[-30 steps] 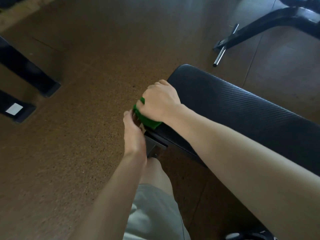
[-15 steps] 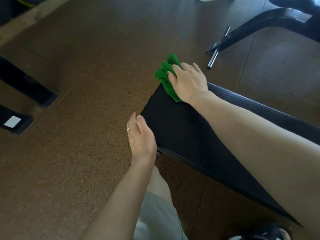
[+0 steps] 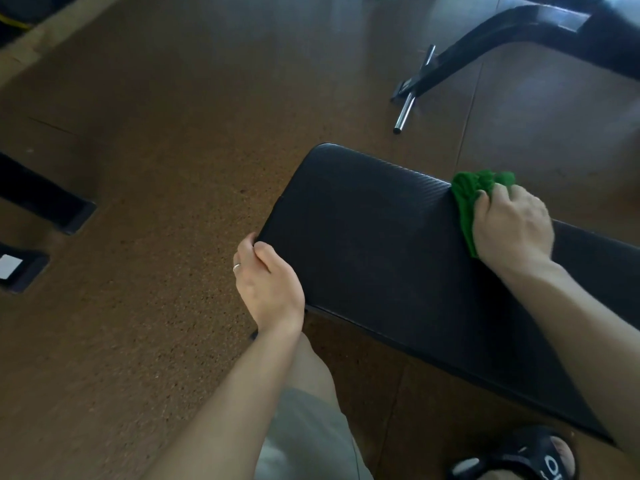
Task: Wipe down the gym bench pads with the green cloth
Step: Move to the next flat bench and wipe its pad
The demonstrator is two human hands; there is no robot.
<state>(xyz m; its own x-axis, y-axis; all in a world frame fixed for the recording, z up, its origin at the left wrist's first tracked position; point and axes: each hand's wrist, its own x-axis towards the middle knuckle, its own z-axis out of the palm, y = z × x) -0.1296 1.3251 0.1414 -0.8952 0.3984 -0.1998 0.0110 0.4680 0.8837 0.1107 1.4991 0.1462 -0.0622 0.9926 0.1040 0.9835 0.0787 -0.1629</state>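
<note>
the right forearm runs off the right edge and covers the near right stretch of the black bench pad, whose far right end is also cut off by the frame; the frame under the pad is hidden, and only a slice of a black sandal shows at the bottom edge. most of the green cloth is tucked beneath the right hand, so its full shape cannot be made out. half a second ago that hand and cloth sat at the pad's far left corner; now they lie further right along the far edge, and the left hand, then hovering just off the near corner, has come onto the pad. the right hand's fingers are curled over the bunched cloth, gripping it and pressing it against the pad top. the left hand's fingers wrap round the pad's near left corner, thumb on top, holding it, a ring on one finger.
</note>
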